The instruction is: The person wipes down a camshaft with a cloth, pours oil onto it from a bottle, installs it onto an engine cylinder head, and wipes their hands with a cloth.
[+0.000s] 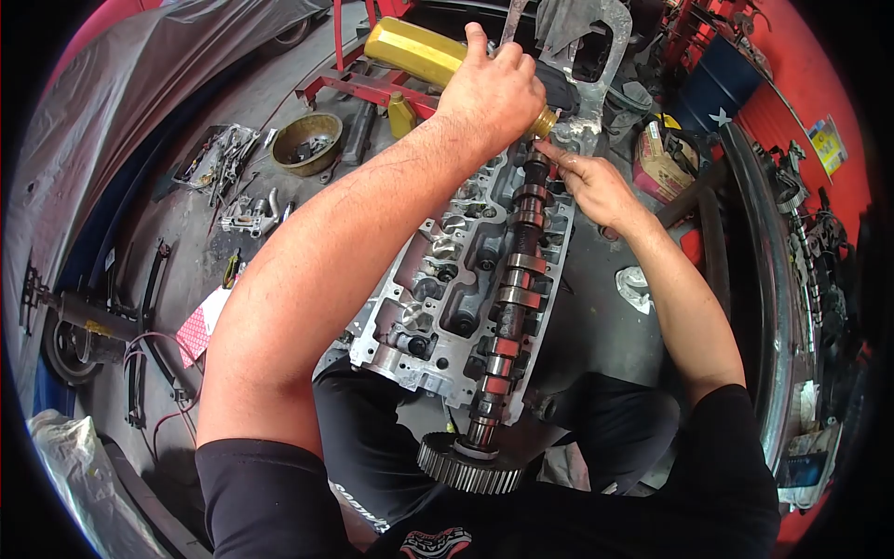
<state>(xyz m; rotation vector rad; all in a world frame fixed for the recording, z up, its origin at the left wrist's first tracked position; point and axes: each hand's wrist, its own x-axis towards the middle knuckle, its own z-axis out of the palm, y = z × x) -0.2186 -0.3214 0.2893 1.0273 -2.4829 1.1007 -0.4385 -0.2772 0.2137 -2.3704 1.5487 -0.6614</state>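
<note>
My left hand (492, 91) is wrapped round a yellow oil bottle (410, 51), tipped so its mouth points down to the right. The bottle's mouth sits just above the far end of a camshaft (524, 265). My right hand (596, 186) has its index finger stretched to that end, close below the mouth; its other fingers look partly curled and nothing shows in them. The camshaft lies lengthwise along the right side of a metal cylinder head (400, 349). A toothed gear (470, 463) is on its near end, by my lap.
A round metal bowl (307, 143) with parts stands on the floor at left. Loose metal parts (250, 216) lie near it. A smaller yellow bottle (400, 115) stands by a red metal frame (358, 84). At right are a cardboard box (663, 166) and a blue drum (719, 86).
</note>
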